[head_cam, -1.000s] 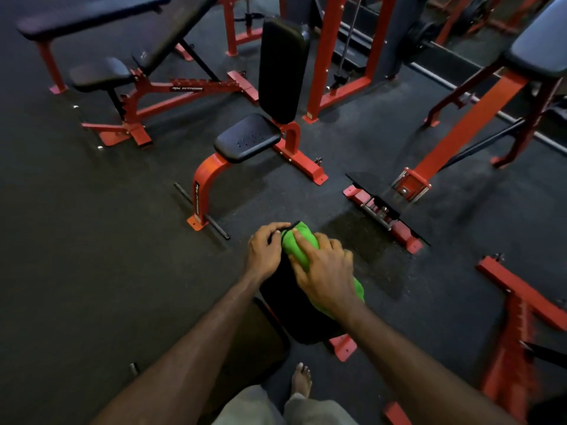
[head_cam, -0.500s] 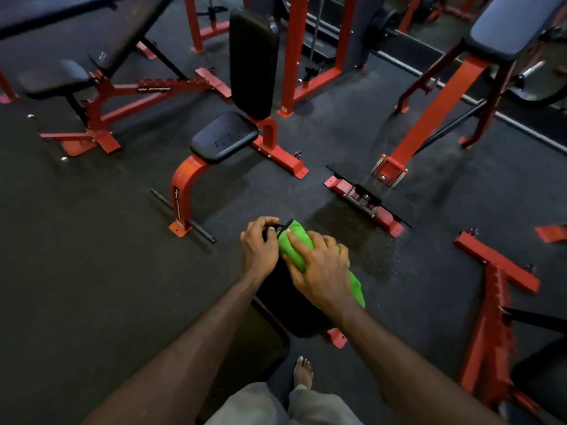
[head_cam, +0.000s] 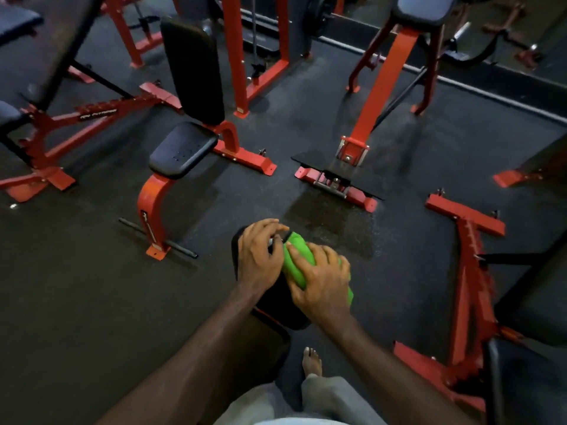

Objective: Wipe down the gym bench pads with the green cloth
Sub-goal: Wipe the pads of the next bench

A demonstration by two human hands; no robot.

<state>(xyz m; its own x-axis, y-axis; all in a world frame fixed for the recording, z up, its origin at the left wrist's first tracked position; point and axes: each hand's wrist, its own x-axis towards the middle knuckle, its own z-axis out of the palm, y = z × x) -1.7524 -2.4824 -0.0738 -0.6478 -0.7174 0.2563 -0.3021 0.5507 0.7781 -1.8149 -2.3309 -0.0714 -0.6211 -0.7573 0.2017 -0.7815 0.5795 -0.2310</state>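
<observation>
The bright green bunched cloth [head_cam: 296,265] lies on the far end of a black padded vinyl bench pad [head_cam: 276,302], most of it hidden under the right hand [head_cam: 322,283]. Only the top lobe & a sliver at the pad's right edge show. The right hand's fingers are spread slightly apart and curled down over the cloth, gripping it against the pad. The left hand [head_cam: 259,256] sits at the pad's far left corner, fingers bent & a little apart; the fingertips meet near a small pale spot by the cloth, but whether they pinch anything can't be made out. The pad itself is mostly covered by both hands & forearms, its frame barely visible.

Beyond, on the dark rubber floor [head_cam: 92,286], stands a red steel upright seat w/ black pads [head_cam: 184,148]. A bare foot [head_cam: 312,361] shows below the pad; grey trousers are cut off at the bottom edge.
</observation>
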